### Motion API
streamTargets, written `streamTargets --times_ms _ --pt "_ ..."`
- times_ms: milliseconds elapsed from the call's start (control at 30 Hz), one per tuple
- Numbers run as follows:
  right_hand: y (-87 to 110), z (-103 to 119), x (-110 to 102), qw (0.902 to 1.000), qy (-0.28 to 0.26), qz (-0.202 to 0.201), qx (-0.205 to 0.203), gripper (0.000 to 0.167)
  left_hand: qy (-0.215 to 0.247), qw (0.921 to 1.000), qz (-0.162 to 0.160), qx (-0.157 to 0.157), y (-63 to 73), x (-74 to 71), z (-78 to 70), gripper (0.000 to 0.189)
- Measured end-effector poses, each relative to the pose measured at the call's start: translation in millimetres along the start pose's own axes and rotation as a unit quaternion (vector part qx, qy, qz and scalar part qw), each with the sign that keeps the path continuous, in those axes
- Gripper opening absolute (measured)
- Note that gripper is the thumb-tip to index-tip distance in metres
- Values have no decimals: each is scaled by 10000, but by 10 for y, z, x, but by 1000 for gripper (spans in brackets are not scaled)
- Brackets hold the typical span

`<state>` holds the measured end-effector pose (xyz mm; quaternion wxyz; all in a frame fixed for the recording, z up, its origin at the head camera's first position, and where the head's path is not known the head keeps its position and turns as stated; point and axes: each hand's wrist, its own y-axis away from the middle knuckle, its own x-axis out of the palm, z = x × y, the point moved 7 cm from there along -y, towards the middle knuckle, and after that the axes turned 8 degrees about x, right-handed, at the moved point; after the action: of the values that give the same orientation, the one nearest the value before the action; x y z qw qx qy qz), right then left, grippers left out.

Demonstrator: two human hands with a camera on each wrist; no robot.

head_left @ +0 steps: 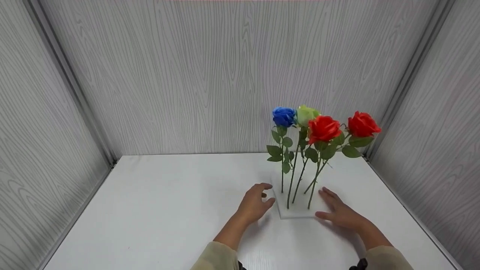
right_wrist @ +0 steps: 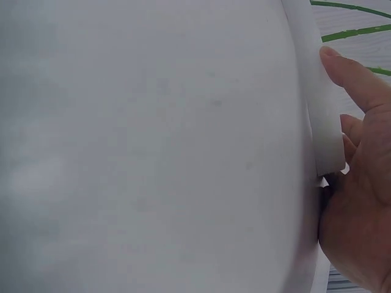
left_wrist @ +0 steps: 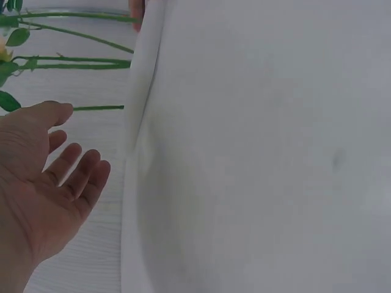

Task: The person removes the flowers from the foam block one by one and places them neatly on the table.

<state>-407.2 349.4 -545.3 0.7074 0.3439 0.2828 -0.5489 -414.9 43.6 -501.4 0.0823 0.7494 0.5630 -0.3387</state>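
Several artificial roses stand upright in a flat white base (head_left: 298,214) on the right half of the table. Among them are a blue rose (head_left: 284,116), a yellow-green rose (head_left: 306,114), a front red rose (head_left: 324,129) and another red rose (head_left: 363,125) that leans right. Beside the base's left edge is my left hand (head_left: 252,204), fingers loosely bent and holding nothing. In its wrist view a small gap separates the left hand (left_wrist: 49,183) from the base. My right hand (head_left: 339,214) rests at the base's right edge, and its thumb (right_wrist: 348,73) touches the base.
The white tabletop (head_left: 168,202) extends to the left of the base. A grey wood-grain panel (head_left: 187,75) rises behind the table, and similar side panels (head_left: 442,131) close in the left and right.
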Motion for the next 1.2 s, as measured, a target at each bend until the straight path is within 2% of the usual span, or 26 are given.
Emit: streamTargets --times_ms 100,200,333,567,633,867,1200 --pt "-7 0 -8 10000 11 22 11 101 407 9992 -21 33 -41 101 -57 41" --pt "-4 15 -12 10000 55 71 -9 101 880 9961 -18 -69 -64 178 -68 39" --pt "16 57 -5 9999 50 116 -60 100 1390 9900 -25 -233 -66 240 -49 36" --pt "40 98 -12 9997 -46 175 -162 99 2026 9781 -115 -466 -83 361 -66 32" --pt "51 90 -14 9996 -70 198 -172 99 2025 9778 -158 -510 -100 411 -82 29" --pt "62 45 -14 9997 -21 188 -123 99 1551 9861 -383 -456 -151 542 -132 16" --pt "54 21 -6 9997 23 233 -66 99 1613 9842 -711 -150 -148 528 -144 8"
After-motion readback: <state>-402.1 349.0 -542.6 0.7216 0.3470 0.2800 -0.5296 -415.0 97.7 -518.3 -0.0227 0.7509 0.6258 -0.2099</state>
